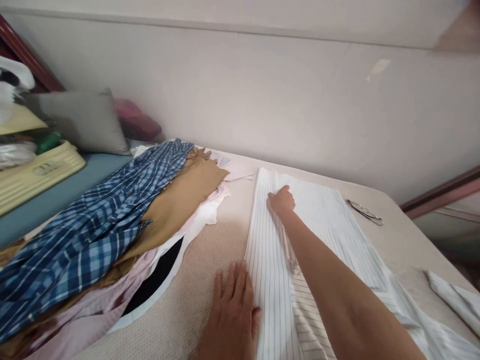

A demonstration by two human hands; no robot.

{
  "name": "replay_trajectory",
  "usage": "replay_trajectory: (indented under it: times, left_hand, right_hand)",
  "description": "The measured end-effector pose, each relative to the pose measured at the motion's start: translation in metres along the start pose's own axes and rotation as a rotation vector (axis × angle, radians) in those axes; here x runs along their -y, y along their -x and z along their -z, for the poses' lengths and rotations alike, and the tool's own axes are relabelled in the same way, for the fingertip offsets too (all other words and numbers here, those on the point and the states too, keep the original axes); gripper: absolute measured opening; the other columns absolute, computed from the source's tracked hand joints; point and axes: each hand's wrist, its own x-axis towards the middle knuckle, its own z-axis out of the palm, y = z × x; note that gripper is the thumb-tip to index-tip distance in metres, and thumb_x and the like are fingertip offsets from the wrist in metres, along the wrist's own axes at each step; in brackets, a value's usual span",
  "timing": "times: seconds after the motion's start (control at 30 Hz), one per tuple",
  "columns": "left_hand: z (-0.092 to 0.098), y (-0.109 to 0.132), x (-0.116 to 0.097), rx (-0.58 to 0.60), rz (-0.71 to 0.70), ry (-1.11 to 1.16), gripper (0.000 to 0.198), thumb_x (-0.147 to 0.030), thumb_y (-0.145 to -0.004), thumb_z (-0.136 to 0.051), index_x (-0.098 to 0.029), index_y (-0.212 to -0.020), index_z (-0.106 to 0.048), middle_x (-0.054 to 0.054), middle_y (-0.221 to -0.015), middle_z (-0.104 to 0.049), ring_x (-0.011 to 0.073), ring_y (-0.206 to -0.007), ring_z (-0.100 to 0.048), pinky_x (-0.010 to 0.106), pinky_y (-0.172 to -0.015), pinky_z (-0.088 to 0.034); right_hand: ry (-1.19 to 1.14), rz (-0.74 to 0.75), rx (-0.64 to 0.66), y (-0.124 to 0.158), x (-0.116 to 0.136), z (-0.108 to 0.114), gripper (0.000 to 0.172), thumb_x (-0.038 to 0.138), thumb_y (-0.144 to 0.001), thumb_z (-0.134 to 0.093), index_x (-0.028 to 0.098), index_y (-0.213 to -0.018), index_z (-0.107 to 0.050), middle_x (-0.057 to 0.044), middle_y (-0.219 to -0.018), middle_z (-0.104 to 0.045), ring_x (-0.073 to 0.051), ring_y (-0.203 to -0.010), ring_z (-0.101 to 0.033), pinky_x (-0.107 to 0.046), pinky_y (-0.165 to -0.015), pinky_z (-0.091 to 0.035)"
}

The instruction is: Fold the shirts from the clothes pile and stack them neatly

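Observation:
A white shirt with thin dark stripes (322,220) lies spread flat on the beige bed surface (210,260). My left hand (232,315) rests flat, fingers stretched out, on the bed at the shirt's near left edge, its thumb touching the fabric. My right arm reaches forward over the shirt. My right hand (282,200) presses down on the cloth near its far end, fingers curled under, holding nothing I can make out.
A heap of clothes lies to the left: a blue plaid shirt (93,230), a tan garment (180,200), pink and white pieces. Eyeglasses (364,212) lie near the far right edge. A grey pillow (86,120) and a yellow basket (33,172) stand at the far left. A wall runs behind.

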Motion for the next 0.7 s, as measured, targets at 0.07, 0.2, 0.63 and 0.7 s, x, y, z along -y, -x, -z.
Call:
replay_trajectory:
  times: [0.07, 0.2, 0.63, 0.7]
  left_hand:
    - [0.000, 0.000, 0.000, 0.001, 0.001, -0.001, 0.060, -0.021, -0.089, -0.054, -0.008, -0.148, -0.049, 0.017, -0.167, -0.028, 0.0372, -0.151, -0.033, 0.062, -0.111, -0.048]
    - [-0.002, 0.001, 0.000, -0.013, 0.008, 0.005, 0.056, -0.024, -0.092, -0.052, -0.011, -0.147, -0.051, 0.015, -0.166, -0.031, 0.0368, -0.150, -0.035, 0.062, -0.110, -0.048]
    - [-0.038, 0.017, 0.000, -0.038, 0.014, -0.022, 0.066, -0.035, -0.092, -0.056, -0.016, -0.154, -0.042, 0.013, -0.162, -0.038, 0.0365, -0.153, -0.028, 0.064, -0.116, -0.041]
    - [-0.048, 0.022, -0.004, -0.050, 0.046, -0.015, 0.066, -0.042, -0.094, -0.054, -0.018, -0.154, -0.041, 0.013, -0.161, -0.041, 0.0364, -0.153, -0.028, 0.066, -0.118, -0.037]
  right_hand:
    - [0.017, 0.027, -0.012, 0.000, -0.001, -0.002, 0.048, 0.036, -0.101, -0.040, 0.010, -0.141, -0.036, -0.022, -0.107, -0.069, -0.035, -0.103, -0.069, -0.048, -0.085, -0.052]
    - [0.065, 0.100, -0.048, 0.005, -0.006, 0.000, 0.040, 0.030, -0.101, -0.036, 0.009, -0.133, -0.046, -0.026, -0.117, -0.064, -0.038, -0.111, -0.064, -0.052, -0.093, -0.047]
    - [0.128, 0.477, 0.157, -0.049, 0.048, -0.056, 0.083, 0.063, -0.102, -0.014, 0.009, -0.164, -0.018, -0.015, -0.172, -0.010, -0.032, -0.158, -0.008, -0.057, -0.125, -0.008]
    - [0.127, 0.473, 0.160, -0.073, 0.054, -0.058, 0.086, 0.066, -0.101, -0.014, 0.008, -0.164, -0.017, -0.016, -0.172, -0.008, -0.032, -0.158, -0.007, -0.058, -0.125, -0.007]
